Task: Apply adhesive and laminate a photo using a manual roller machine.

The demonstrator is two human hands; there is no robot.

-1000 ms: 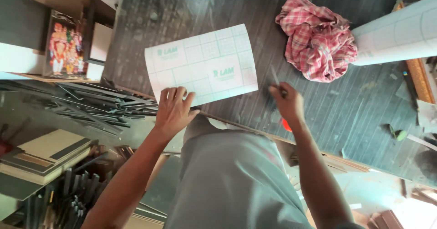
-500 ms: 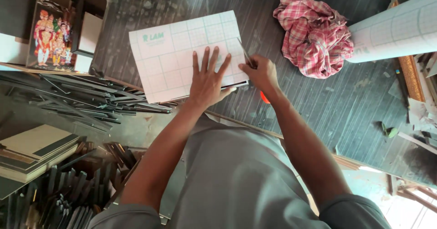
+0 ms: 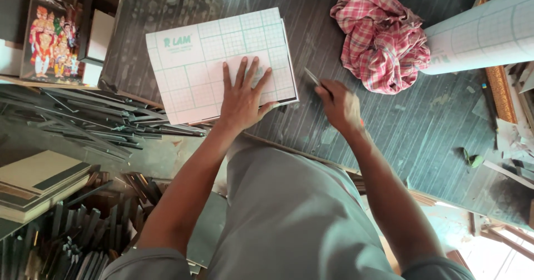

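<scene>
A white sheet with a green grid (image 3: 206, 63) lies flat on the dark work table (image 3: 423, 129). My left hand (image 3: 242, 93) presses flat on its near right part, fingers spread. My right hand (image 3: 339, 104) is just right of the sheet's edge, fingers closed on a thin knife-like cutter (image 3: 312, 77) whose blade points at that edge. A bit of red-orange handle shows under the wrist.
A crumpled red checked cloth (image 3: 384, 38) lies right of the sheet. A large roll of the same gridded sheet (image 3: 484, 35) sits at the far right. A colourful framed picture (image 3: 53, 38) stands at left, above piles of dark frame strips (image 3: 83, 118) and stacked boards (image 3: 39, 182).
My left hand moved up from the sheet's near edge onto its face. My right hand picked up the cutter, went to the sheet's right edge, then drew back a little.
</scene>
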